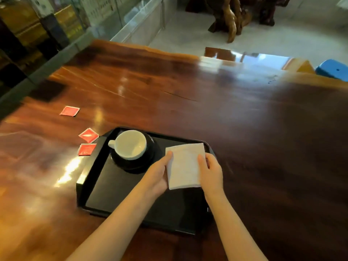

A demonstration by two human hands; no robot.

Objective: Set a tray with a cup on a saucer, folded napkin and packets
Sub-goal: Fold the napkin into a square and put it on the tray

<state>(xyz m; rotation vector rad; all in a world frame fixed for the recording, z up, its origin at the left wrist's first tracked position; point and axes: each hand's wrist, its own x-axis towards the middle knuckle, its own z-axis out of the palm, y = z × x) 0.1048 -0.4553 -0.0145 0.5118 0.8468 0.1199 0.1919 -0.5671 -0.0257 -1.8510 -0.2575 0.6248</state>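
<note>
While both hands work at one napkin, the count on the polished reddish-brown wooden desk (169, 87) runs as follows.

Tray: one, a black rectangular plastic tray (120, 189) with a raised rim, lying flat on the desk near the person.
Saucer: one, a round black saucer (148, 157) in the tray's far left corner.
Cup: one, a white ceramic cup (130, 145), upright on the saucer, its handle pointing left, nothing visible inside.
Napkin: one, a white folded paper napkin (185, 164), a rough square over the tray's far right part; whether it lies on the tray or is held just above it cannot be told.
Packets: three, small red square packets (88, 135), all on the desk left of the tray, none on it; two lie just beside the tray's far left corner, the third (69, 111) well apart, farther away.
Left hand: one, the left hand (158, 176) pinching the napkin's left edge, fingers (168, 155) closed on it.
Right hand: one, the right hand (211, 171) gripping the napkin's right edge, thumb on top.
Hidden: fingers under the napkin; the tray's near edge, partly covered by the forearms.
Writing: pale marks on the packets, too blurred to read.
</note>
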